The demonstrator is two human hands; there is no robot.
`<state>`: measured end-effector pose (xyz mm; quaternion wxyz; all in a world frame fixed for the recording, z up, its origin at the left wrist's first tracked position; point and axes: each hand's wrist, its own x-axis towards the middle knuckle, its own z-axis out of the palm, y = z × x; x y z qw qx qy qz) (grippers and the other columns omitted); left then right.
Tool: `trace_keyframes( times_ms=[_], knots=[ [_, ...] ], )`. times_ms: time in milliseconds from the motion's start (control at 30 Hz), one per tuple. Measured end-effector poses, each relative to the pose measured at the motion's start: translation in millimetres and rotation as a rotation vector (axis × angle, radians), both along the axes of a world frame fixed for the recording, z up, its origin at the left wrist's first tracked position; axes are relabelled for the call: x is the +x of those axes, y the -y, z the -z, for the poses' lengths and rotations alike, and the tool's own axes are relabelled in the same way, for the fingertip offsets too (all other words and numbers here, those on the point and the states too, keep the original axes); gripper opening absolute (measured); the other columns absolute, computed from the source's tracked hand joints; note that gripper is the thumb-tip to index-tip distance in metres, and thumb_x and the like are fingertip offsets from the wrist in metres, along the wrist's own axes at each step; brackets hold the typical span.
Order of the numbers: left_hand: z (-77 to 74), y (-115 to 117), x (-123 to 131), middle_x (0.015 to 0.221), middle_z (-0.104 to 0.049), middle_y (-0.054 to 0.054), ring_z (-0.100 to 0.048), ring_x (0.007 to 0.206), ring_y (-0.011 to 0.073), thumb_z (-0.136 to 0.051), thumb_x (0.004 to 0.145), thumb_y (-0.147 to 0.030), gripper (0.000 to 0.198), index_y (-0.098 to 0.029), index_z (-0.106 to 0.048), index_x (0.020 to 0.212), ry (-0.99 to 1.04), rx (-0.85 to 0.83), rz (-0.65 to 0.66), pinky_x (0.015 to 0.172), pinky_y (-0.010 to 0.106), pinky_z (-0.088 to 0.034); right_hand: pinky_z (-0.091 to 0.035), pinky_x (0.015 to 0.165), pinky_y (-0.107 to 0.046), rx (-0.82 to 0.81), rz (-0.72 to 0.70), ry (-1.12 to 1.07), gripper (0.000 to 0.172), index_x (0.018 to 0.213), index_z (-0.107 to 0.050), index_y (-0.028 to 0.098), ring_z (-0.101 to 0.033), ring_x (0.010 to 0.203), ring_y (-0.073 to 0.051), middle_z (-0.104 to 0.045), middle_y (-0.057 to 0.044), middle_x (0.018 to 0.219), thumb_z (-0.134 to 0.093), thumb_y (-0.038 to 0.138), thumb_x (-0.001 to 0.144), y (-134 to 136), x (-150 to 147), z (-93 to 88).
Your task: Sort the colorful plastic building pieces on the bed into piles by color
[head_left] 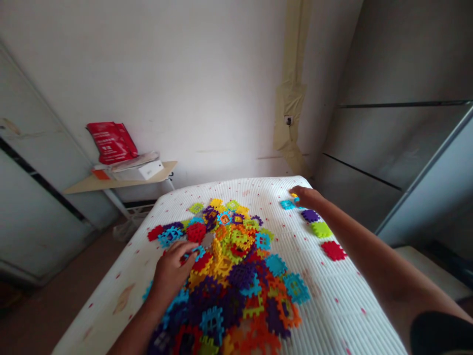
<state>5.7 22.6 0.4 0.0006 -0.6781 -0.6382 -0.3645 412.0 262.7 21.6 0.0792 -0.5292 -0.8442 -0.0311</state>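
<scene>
My left hand (173,266) is over the left side of a pile of colourful plastic interlocking tiles. Its thumb and fingers are closed on a blue interlocking tile (200,253). Toward the far right of the table, my right hand (308,197) pinches a small yellow interlocking tile (294,195), mostly hidden by the fingers. A blue tile (287,204) lies just left of that hand. Nearer to me, under the right forearm, a purple tile (310,215), a lime green tile (321,229) and a red tile (333,250) form a row.
The heaped tiles (242,274) cover the table's middle and front. A white dotted cloth (332,301) covers the table. At back left, a small side table (168,170) bears a red bag (111,143) and a white box (150,170). Grey cabinets (399,133) stand at right.
</scene>
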Motion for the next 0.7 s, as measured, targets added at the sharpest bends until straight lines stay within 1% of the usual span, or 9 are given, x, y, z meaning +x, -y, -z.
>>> trace_keyframes(
  times_ms=[67, 133, 167, 233, 300, 367, 467, 567, 700],
  knots=[
    [-11.3, -24.7, 5.0, 0.093, -0.07, 0.003, -0.065, 0.083, 0.0174, -0.051, 0.075, -0.031, 0.026, -0.02, -0.068, 0.092, 0.005, -0.151, 0.009, 0.076, 0.028, -0.051, -0.045, 0.083, -0.028, -0.03, -0.058, 0.006, 0.05, 0.12, -0.056, 0.021, -0.059, 0.103, -0.022, -0.059, -0.007, 0.122, -0.063, 0.018, 0.07, 21.6, -20.4, 2.5],
    [-20.7, -52.4, 10.5, 0.097, -0.07, 0.004, -0.064, 0.086, 0.0163, -0.048, 0.076, -0.029, 0.034, -0.017, -0.065, 0.103, -0.04, -0.295, -0.048, 0.077, 0.026, -0.049, -0.045, 0.083, -0.028, -0.082, -0.139, 0.023, 0.047, 0.119, -0.057, 0.021, -0.059, 0.103, -0.022, -0.061, -0.007, 0.118, -0.062, 0.021, 0.072, 48.6, -40.7, 9.2],
    [-24.1, -66.2, 13.4, 0.095, -0.07, 0.005, -0.065, 0.085, 0.0165, -0.049, 0.076, -0.029, 0.036, -0.016, -0.065, 0.105, -0.057, -0.322, -0.055, 0.076, 0.025, -0.048, -0.045, 0.083, -0.029, -0.098, -0.17, 0.039, 0.043, 0.118, -0.057, 0.021, -0.059, 0.101, -0.021, -0.063, -0.007, 0.115, -0.06, 0.021, 0.074, 62.7, -49.5, 13.9],
    [-27.9, -91.5, 19.0, 0.093, -0.071, 0.006, -0.064, 0.084, 0.0177, -0.05, 0.075, -0.029, 0.037, -0.016, -0.065, 0.106, -0.085, -0.348, -0.068, 0.073, 0.025, -0.047, -0.046, 0.079, -0.029, -0.112, -0.184, 0.099, 0.034, 0.112, -0.059, 0.021, -0.061, 0.095, -0.021, -0.064, -0.008, 0.108, -0.055, 0.019, 0.078, 89.0, -63.3, 24.8],
    [-27.8, -111.8, 25.0, 0.089, -0.071, 0.005, -0.064, 0.082, 0.0177, -0.052, 0.074, -0.028, 0.032, -0.018, -0.067, 0.1, -0.119, -0.369, -0.07, 0.071, 0.024, -0.045, -0.046, 0.073, -0.028, -0.089, -0.159, 0.152, 0.025, 0.104, -0.061, 0.018, -0.06, 0.089, -0.02, -0.064, -0.01, 0.102, -0.05, 0.017, 0.081, 109.4, -71.4, 36.4],
    [-24.8, -126.0, 31.3, 0.083, -0.071, 0.005, -0.064, 0.079, 0.0182, -0.055, 0.071, -0.027, 0.023, -0.019, -0.069, 0.088, -0.158, -0.394, -0.075, 0.068, 0.023, -0.043, -0.045, 0.069, -0.027, -0.027, -0.131, 0.158, 0.02, 0.097, -0.061, 0.016, -0.058, 0.087, -0.02, -0.062, -0.011, 0.097, -0.044, 0.017, 0.085, 122.7, -74.4, 47.2],
    [-19.2, -136.6, 40.7, 0.079, -0.07, 0.007, -0.063, 0.079, 0.0209, -0.056, 0.069, -0.025, 0.015, -0.019, -0.069, 0.074, -0.207, -0.416, -0.107, 0.066, 0.025, -0.042, -0.042, 0.07, -0.026, 0.084, -0.128, 0.089, 0.023, 0.092, -0.058, 0.016, -0.053, 0.088, -0.019, -0.06, -0.01, 0.094, -0.036, 0.018, 0.091, 131.4, -72.9, 58.5],
    [-18.2, -136.6, 47.8, 0.083, -0.07, 0.009, -0.063, 0.081, 0.0231, -0.053, 0.07, -0.022, 0.016, -0.019, -0.068, 0.074, -0.225, -0.411, -0.161, 0.065, 0.027, -0.041, -0.041, 0.07, -0.026, 0.113, -0.134, 0.03, 0.023, 0.09, -0.057, 0.018, -0.05, 0.087, -0.018, -0.059, -0.008, 0.092, -0.035, 0.022, 0.093, 132.7, -69.6, 62.0],
    [-26.3, -125.9, 49.7, 0.082, -0.07, 0.007, -0.063, 0.076, 0.0222, -0.054, 0.069, -0.025, 0.016, -0.021, -0.067, 0.077, -0.201, -0.374, -0.207, 0.06, 0.026, -0.04, -0.039, 0.07, -0.025, 0.096, -0.129, 0.004, 0.02, 0.089, -0.057, 0.018, -0.049, 0.087, -0.017, -0.058, -0.006, 0.091, -0.038, 0.022, 0.092, 132.2, -68.7, 59.4]
  ],
)
